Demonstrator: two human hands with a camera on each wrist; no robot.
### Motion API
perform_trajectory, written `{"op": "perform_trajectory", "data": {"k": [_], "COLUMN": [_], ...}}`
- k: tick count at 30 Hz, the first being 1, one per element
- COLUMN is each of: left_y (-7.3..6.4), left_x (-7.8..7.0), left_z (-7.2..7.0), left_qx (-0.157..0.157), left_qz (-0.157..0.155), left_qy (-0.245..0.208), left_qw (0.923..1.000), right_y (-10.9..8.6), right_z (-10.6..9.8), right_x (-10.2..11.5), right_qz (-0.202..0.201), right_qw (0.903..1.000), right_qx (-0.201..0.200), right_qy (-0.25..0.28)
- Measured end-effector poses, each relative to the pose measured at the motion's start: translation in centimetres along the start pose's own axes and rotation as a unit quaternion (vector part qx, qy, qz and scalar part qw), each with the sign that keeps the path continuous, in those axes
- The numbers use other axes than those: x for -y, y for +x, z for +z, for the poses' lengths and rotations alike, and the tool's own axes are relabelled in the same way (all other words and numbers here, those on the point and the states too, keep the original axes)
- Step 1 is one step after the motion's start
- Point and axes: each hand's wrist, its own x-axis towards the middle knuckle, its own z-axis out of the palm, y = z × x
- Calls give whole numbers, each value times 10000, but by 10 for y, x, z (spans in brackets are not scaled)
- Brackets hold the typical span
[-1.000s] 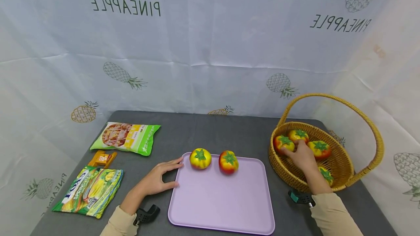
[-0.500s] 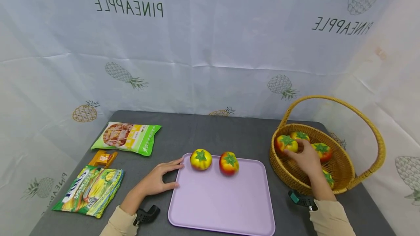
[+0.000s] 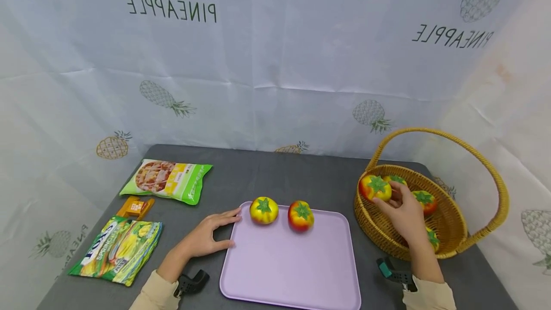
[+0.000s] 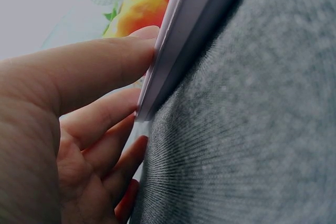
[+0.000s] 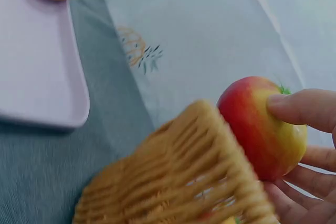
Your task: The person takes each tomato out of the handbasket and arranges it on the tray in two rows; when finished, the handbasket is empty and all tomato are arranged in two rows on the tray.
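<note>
My right hand holds a red-and-yellow, tomato-like fruit between thumb and fingers, over the left side of the wicker basket. In the right wrist view the thumb presses the side of this fruit, just above the basket rim. Several similar fruits, such as one at the right, lie in the basket, partly hidden by the hand. My left hand touches the left edge of the lilac tray with extended fingers. On the tray's far side sit a yellow fruit and a redder one.
To the left lie a green food packet, a small orange packet and a FOX'S candy bag. The basket's tall handle arches over its opening. A pineapple-print curtain hangs behind the grey table.
My right hand has lifted the fruit from inside the basket up to rim height, at the basket's left side. The left hand and the tray have stayed in place.
</note>
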Motion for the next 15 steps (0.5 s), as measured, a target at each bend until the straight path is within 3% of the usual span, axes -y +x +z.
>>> {"op": "perform_trajectory", "data": {"k": [9, 15], "left_y": [1, 1], "left_x": [-1, -1], "left_z": [-1, 0], "left_qx": [21, 28], "left_qz": [59, 34], "left_qy": [-39, -48], "left_qw": [10000, 10000], "right_y": [-19, -26], "right_z": [12, 29], "right_x": [21, 27], "right_qz": [-356, -776], "right_qw": [9983, 9954], "right_qx": [-326, -200], "right_qy": [326, 517]}}
